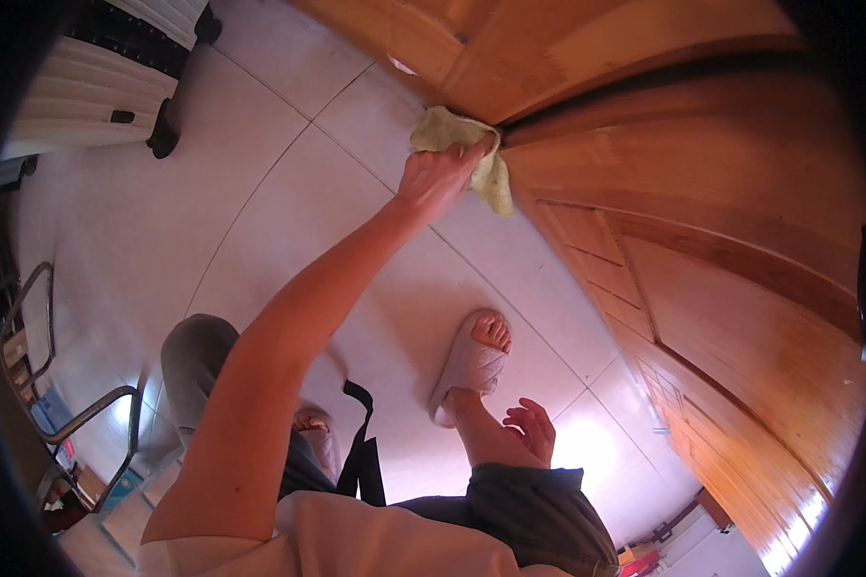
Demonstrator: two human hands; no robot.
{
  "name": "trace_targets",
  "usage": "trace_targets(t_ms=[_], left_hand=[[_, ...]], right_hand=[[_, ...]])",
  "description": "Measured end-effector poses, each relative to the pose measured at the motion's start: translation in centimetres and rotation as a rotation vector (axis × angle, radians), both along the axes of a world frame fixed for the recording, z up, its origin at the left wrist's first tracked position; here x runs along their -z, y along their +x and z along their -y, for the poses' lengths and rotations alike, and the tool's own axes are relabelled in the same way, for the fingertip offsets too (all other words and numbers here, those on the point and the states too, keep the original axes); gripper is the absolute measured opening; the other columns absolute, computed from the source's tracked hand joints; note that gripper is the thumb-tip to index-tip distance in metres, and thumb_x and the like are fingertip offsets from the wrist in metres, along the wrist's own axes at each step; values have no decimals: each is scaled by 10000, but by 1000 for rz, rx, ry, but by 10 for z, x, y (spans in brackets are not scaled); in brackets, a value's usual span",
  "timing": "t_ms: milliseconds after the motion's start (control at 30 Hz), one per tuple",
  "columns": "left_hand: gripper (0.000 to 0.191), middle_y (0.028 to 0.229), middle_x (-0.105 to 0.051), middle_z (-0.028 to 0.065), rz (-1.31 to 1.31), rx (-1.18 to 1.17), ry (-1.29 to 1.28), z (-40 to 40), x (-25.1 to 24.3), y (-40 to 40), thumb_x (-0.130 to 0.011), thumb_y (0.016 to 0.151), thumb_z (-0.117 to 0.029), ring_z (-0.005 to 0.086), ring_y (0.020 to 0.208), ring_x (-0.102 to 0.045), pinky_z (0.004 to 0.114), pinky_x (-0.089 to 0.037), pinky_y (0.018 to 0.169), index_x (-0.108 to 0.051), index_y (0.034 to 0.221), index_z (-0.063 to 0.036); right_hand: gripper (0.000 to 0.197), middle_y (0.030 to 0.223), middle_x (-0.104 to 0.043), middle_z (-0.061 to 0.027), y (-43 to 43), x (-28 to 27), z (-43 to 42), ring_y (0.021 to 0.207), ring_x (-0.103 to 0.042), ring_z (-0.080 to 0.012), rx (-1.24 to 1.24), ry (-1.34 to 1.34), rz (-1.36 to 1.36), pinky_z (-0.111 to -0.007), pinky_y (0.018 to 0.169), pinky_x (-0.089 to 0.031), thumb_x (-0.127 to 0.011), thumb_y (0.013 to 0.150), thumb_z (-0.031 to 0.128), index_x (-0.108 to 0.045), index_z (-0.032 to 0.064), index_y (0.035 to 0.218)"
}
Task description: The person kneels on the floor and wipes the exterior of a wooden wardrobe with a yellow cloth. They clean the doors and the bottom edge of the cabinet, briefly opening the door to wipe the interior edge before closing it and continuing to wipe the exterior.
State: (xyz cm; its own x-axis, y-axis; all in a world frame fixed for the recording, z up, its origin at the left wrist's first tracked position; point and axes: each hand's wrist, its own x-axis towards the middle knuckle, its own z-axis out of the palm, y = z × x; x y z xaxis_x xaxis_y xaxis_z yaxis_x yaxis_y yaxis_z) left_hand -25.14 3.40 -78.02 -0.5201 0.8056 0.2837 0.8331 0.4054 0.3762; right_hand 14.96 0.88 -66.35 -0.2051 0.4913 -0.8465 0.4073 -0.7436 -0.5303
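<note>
My left hand point(440, 173) grips a pale yellow-green cloth point(444, 130), reaching far out to the foot of wooden panelled doors. The cloth is bunched under the fingers, and one corner hangs down toward the tiled floor point(260, 238). It touches the wood beside the dark gap between two door leaves, an upper wooden door point(519, 50) and a lower wooden door point(678, 151). Beside my right shin, my right hand point(532, 430) hangs with loosely curled, parted fingers and nothing in them. Its wrist is hidden behind the leg.
A slippered foot point(473, 368) stands on the tiles between the hands. A black strap point(361, 440) dangles near my lap. Upper left are pale ribbed cases point(94, 94) with dark feet. A metal tube frame point(126, 433) is at lower left, near boxes.
</note>
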Motion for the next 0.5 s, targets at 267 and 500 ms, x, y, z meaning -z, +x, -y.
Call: trace_targets(t_ms=[267,500], left_hand=[[458,517,-570,44,-262,185,-270,0,-28,-14,-534,721,-92,177,454,-578,296,-431,383,-447,1170,-67],[292,563,-582,121,351,-110,-109,-20,-33,13,-550,735,-139,278,514,-588,394,-457,456,-507,1002,-31]], right_hand=[[304,934,-605,-122,-4,-1,-3,814,-597,-196,-22,4,-13,-300,719,-494,-507,897,217,-514,19,1127],[368,901,-598,-101,-2,-3,-3,795,-583,-181,-14,-20,-17,-272,680,-492,-556,866,276,-506,18,1123]])
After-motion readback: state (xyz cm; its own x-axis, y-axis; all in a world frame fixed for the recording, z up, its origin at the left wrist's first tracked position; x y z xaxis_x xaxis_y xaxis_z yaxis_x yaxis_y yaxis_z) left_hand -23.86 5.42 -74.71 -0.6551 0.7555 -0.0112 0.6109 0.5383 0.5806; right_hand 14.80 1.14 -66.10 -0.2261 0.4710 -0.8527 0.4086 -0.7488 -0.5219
